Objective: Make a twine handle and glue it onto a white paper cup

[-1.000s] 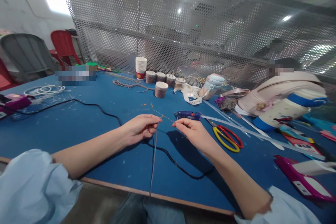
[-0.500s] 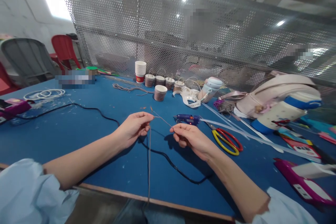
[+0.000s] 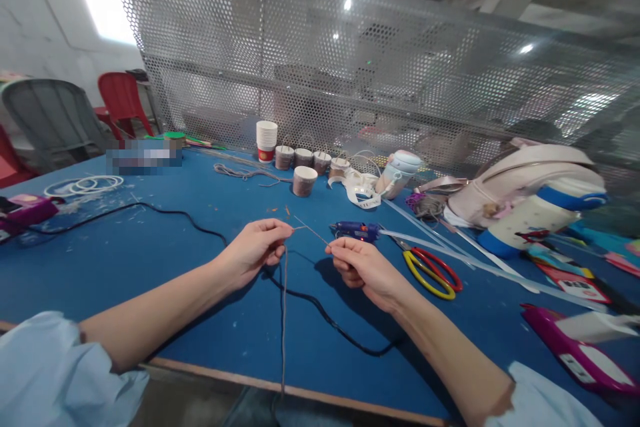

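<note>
Left hand (image 3: 255, 250) and right hand (image 3: 363, 267) each pinched the thin grey cord (image 3: 283, 320) near the glue gun (image 3: 357, 231), seemingly holding a short span taut; its tail hung off the bench (image 3: 125, 247).

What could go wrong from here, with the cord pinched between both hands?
1. The cord is thin and only pinched by the left hand and right hand. It could slip, and its long tail hanging over the table edge might drag it off.
2. The glue gun lies just beyond the right hand with a red light showing. It may be hot to brush against.
</note>
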`<state>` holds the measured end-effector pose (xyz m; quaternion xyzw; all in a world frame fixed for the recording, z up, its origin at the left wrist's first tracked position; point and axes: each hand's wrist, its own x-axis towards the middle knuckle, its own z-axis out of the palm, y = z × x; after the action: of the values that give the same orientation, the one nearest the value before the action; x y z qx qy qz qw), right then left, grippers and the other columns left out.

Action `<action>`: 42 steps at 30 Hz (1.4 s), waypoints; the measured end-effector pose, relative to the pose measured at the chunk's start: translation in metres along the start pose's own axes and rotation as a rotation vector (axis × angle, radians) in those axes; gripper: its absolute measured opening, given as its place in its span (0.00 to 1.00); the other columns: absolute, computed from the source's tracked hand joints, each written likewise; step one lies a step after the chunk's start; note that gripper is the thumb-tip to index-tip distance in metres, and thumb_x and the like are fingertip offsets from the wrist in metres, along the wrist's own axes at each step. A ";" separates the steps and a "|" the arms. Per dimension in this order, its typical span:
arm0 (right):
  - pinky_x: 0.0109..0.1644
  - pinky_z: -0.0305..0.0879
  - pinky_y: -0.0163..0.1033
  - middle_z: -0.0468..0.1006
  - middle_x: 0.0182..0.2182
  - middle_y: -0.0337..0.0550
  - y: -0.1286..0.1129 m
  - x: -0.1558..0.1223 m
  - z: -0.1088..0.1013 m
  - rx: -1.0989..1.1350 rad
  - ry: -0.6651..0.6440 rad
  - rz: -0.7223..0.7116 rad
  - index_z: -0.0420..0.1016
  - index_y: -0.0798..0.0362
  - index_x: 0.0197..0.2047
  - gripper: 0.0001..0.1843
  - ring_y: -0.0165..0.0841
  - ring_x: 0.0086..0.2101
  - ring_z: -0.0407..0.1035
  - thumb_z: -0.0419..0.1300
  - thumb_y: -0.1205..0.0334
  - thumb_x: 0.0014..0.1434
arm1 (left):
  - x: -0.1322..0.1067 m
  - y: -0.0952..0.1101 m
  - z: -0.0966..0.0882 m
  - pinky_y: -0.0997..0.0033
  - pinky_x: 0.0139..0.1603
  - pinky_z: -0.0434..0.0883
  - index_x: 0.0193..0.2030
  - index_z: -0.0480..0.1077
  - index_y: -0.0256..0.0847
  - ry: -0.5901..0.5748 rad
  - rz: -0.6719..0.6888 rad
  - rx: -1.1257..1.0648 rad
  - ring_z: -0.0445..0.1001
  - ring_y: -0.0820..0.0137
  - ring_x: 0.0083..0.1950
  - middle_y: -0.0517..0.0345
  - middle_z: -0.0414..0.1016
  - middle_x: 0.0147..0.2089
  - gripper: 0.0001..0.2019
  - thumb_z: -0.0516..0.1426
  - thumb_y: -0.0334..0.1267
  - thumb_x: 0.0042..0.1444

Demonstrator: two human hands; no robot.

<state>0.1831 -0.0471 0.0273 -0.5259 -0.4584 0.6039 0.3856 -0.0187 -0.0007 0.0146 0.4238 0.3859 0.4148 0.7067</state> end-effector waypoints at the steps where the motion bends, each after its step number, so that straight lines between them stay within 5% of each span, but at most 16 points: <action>1: 0.21 0.29 0.32 0.57 0.16 0.26 0.000 0.000 0.000 0.006 -0.001 0.002 0.68 0.54 0.32 0.15 0.18 0.16 0.38 0.64 0.53 0.49 | 0.000 0.000 0.000 0.83 0.15 0.54 0.32 0.68 0.36 0.003 0.018 0.002 0.61 0.79 0.18 0.65 0.62 0.18 0.07 0.61 0.34 0.46; 7: 0.19 0.39 0.29 0.66 0.17 0.30 0.005 0.002 0.005 0.108 -0.025 -0.010 0.68 0.54 0.33 0.14 0.18 0.15 0.46 0.65 0.55 0.48 | -0.002 0.001 0.000 0.77 0.18 0.63 0.30 0.65 0.40 0.082 0.154 0.183 0.68 0.75 0.23 0.63 0.68 0.26 0.06 0.58 0.32 0.43; 12: 0.19 0.54 0.30 0.76 0.22 0.37 0.011 0.003 0.012 0.159 -0.031 -0.034 0.68 0.53 0.34 0.13 0.23 0.17 0.60 0.63 0.54 0.51 | -0.011 0.007 0.002 0.78 0.18 0.55 0.32 0.70 0.39 0.226 0.336 0.475 0.58 0.79 0.17 0.67 0.63 0.19 0.05 0.57 0.32 0.44; 17: 0.22 0.59 0.29 0.80 0.27 0.42 0.014 -0.003 0.030 0.134 -0.062 -0.030 0.67 0.54 0.34 0.11 0.24 0.19 0.67 0.61 0.55 0.55 | -0.017 -0.002 0.018 0.77 0.18 0.55 0.31 0.74 0.36 0.022 0.153 0.409 0.60 0.76 0.19 0.63 0.64 0.18 0.12 0.60 0.45 0.48; 23: 0.25 0.63 0.32 0.79 0.29 0.44 0.019 -0.008 0.042 0.028 -0.148 -0.103 0.67 0.54 0.32 0.14 0.28 0.22 0.71 0.59 0.51 0.58 | -0.020 -0.007 0.032 0.77 0.21 0.59 0.28 0.72 0.34 0.040 0.096 0.215 0.61 0.79 0.19 0.62 0.67 0.20 0.13 0.64 0.43 0.44; 25: 0.26 0.63 0.34 0.78 0.27 0.43 0.018 -0.009 0.037 -0.111 -0.112 -0.172 0.68 0.53 0.31 0.15 0.29 0.23 0.70 0.57 0.50 0.60 | -0.022 -0.004 0.032 0.77 0.24 0.62 0.26 0.71 0.34 0.037 0.109 0.192 0.65 0.78 0.21 0.60 0.69 0.22 0.12 0.64 0.42 0.43; 28: 0.31 0.62 0.36 0.75 0.25 0.40 0.013 -0.012 0.027 -0.402 0.107 -0.426 0.69 0.52 0.29 0.14 0.30 0.26 0.66 0.56 0.52 0.60 | -0.028 0.002 0.030 0.73 0.32 0.68 0.25 0.70 0.35 0.036 0.130 0.192 0.71 0.75 0.27 0.58 0.73 0.26 0.11 0.64 0.40 0.44; 31: 0.40 0.63 0.38 0.76 0.35 0.42 0.011 -0.011 0.026 -0.401 0.198 -0.568 0.71 0.52 0.35 0.07 0.32 0.35 0.68 0.61 0.59 0.55 | -0.037 0.006 0.029 0.68 0.35 0.71 0.27 0.68 0.36 -0.003 0.097 0.217 0.74 0.71 0.28 0.58 0.74 0.27 0.11 0.64 0.41 0.45; 34: 0.44 0.65 0.39 0.77 0.37 0.42 0.012 -0.009 0.033 -0.179 0.005 -0.442 0.72 0.53 0.37 0.11 0.33 0.39 0.70 0.65 0.63 0.49 | -0.044 0.006 0.029 0.73 0.28 0.67 0.28 0.68 0.37 -0.021 0.114 0.335 0.69 0.73 0.24 0.60 0.70 0.21 0.11 0.62 0.42 0.47; 39: 0.32 0.66 0.36 0.76 0.25 0.39 0.008 -0.008 0.033 0.171 -0.131 -0.190 0.69 0.55 0.27 0.07 0.28 0.24 0.68 0.64 0.63 0.46 | -0.051 0.006 0.024 0.79 0.21 0.52 0.26 0.68 0.37 0.095 0.184 0.501 0.56 0.80 0.20 0.67 0.61 0.19 0.10 0.62 0.41 0.46; 42: 0.18 0.49 0.29 0.71 0.20 0.34 0.000 -0.010 0.023 0.284 -0.165 -0.120 0.65 0.53 0.28 0.08 0.20 0.15 0.54 0.62 0.63 0.45 | -0.053 0.008 0.020 0.79 0.21 0.51 0.28 0.69 0.37 0.166 0.193 0.534 0.55 0.79 0.21 0.68 0.60 0.20 0.09 0.62 0.40 0.44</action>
<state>0.1621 -0.0597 0.0309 -0.3866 -0.4293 0.6793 0.4526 -0.0217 -0.0523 0.0390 0.5942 0.4954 0.3972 0.4936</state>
